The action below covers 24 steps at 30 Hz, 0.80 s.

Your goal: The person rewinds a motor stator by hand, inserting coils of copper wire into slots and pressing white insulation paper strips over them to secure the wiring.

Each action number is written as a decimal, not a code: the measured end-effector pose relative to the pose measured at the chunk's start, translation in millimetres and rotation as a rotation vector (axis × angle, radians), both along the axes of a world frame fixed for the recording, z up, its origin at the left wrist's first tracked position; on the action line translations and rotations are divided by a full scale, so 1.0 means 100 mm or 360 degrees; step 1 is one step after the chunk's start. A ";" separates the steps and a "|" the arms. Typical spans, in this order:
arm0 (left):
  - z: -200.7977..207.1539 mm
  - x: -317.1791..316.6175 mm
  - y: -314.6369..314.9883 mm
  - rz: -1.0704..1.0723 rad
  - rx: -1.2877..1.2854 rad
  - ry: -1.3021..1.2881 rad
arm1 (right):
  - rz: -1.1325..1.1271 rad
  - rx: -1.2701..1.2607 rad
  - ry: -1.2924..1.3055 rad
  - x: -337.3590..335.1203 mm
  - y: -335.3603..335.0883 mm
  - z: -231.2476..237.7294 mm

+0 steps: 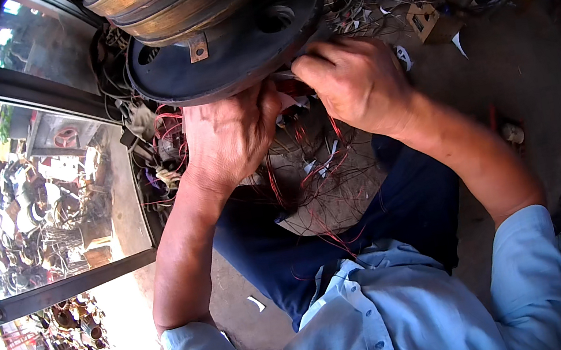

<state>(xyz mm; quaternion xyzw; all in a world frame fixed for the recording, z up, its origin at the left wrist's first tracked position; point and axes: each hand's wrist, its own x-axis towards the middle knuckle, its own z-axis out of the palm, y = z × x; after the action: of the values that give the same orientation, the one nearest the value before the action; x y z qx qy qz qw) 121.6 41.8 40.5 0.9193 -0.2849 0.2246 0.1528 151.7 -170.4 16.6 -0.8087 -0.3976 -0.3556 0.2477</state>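
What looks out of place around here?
Red wires straggle in a loose tangle between the black disc and the blue shirt, and white scraps lie strewn on the floor, which looks untidy.

a brown box (440,28) sits on the floor (477,86) (a white scrap (459,46) beside it).

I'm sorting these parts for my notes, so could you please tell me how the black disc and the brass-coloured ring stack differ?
The black disc is flat and wider; the brass-coloured ring stack is narrower and grooved around its side. The disc has openings through its face; the ring stack shows none. Both look round.
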 end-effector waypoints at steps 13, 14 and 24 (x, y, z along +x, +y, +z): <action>-0.11 -0.08 -0.12 0.0133 0.0012 -0.0152 | 0.0054 -0.0047 0.0006 0.00 -0.05 -0.02; -0.16 -0.10 -0.14 0.0139 0.0015 -0.0129 | 0.0035 -0.0053 0.0032 -0.03 -0.04 -0.07; -0.05 -0.04 -0.12 0.0218 -0.0083 -0.0075 | -0.0211 0.0004 0.0350 -0.09 -0.18 -0.11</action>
<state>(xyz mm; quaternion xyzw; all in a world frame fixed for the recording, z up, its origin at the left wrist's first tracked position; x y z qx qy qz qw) 117.7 29.6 35.8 0.9268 -0.2189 0.2633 0.1542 142.8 -188.6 5.9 -0.8671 -0.3132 -0.2810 0.2668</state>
